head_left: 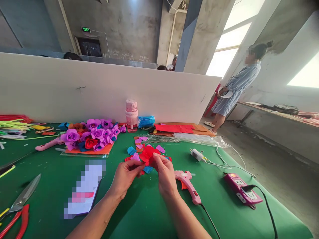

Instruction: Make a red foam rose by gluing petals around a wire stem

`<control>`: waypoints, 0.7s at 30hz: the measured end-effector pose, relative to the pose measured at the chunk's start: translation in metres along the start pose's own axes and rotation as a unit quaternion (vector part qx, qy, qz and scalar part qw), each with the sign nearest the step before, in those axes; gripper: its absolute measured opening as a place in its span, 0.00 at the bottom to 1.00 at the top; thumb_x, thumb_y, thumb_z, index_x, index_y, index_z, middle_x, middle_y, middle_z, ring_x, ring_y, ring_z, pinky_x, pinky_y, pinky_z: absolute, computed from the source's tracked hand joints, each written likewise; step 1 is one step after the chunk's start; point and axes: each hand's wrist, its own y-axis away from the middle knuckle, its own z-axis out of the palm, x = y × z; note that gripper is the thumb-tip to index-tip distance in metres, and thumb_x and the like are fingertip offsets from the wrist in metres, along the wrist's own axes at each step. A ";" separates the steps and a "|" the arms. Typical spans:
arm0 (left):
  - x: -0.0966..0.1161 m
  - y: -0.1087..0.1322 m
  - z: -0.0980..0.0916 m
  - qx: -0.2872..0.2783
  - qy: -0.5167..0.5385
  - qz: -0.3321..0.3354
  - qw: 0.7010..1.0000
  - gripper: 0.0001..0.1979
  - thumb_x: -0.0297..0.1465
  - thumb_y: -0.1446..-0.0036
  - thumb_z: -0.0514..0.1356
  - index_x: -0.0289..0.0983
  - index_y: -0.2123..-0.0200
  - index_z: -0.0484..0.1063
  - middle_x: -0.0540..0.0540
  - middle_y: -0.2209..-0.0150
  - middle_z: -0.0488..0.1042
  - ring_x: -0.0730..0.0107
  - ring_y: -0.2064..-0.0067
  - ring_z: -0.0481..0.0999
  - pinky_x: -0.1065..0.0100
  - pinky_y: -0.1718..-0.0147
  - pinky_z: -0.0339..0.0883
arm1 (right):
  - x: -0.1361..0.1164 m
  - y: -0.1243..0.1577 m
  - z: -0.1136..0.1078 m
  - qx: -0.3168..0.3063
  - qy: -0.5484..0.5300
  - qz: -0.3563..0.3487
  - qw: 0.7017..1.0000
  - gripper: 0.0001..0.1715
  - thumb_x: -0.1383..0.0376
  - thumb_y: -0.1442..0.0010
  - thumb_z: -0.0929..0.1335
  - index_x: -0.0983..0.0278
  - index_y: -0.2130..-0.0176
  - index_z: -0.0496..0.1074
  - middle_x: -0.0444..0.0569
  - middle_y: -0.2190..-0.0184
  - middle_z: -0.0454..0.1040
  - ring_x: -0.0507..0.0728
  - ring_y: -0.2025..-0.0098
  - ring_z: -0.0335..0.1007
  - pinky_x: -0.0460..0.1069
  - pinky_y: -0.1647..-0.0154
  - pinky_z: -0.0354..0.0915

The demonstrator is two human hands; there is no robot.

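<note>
Both my hands meet over the middle of the green table (139,212), working on a red paper flower (147,154). My right hand (164,171) pinches the flower's right side between thumb and fingers. With its fingertips pressed together at the flower's lower left edge, my left hand (126,176) grips it too. Loose purple, blue and red paper petals (159,148) lie behind and under the hands. To the right of my right hand rests a pink hot glue gun (188,186), its cord running toward the front edge.
Finished paper flowers (99,134) are heaped at the back left, near a pink bottle (131,116). Red-handled scissors (21,202) and a phone (84,191) lie left. A purple power strip (242,189) and a white charger (197,154) sit right. A person (236,83) stands beyond the table.
</note>
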 end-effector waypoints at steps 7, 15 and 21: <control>-0.001 -0.001 -0.002 -0.006 -0.014 0.008 1.000 0.10 0.36 0.63 0.70 0.36 0.76 0.79 0.50 0.81 0.73 0.74 0.78 0.66 0.72 0.77 0.60 | 0.004 -0.001 -0.001 -0.016 0.007 0.002 1.000 0.14 0.55 0.46 0.69 0.62 0.73 0.77 0.44 0.78 0.73 0.53 0.73 0.65 0.46 0.69 0.59; -0.002 -0.001 -0.003 -0.013 -0.010 0.004 1.000 0.11 0.36 0.63 0.70 0.35 0.77 0.78 0.50 0.81 0.72 0.75 0.79 0.65 0.72 0.78 0.59 | 0.005 -0.002 -0.002 -0.007 0.051 -0.012 0.999 0.18 0.53 0.45 0.68 0.63 0.76 0.75 0.44 0.80 0.71 0.53 0.75 0.61 0.47 0.71 0.57; 0.002 0.001 -0.001 -0.016 -0.013 0.003 1.000 0.11 0.37 0.63 0.71 0.36 0.77 0.78 0.50 0.81 0.71 0.75 0.79 0.65 0.72 0.78 0.59 | 0.004 -0.001 -0.001 0.008 0.046 -0.007 0.999 0.18 0.54 0.46 0.68 0.63 0.79 0.71 0.43 0.81 0.68 0.51 0.76 0.58 0.46 0.72 0.55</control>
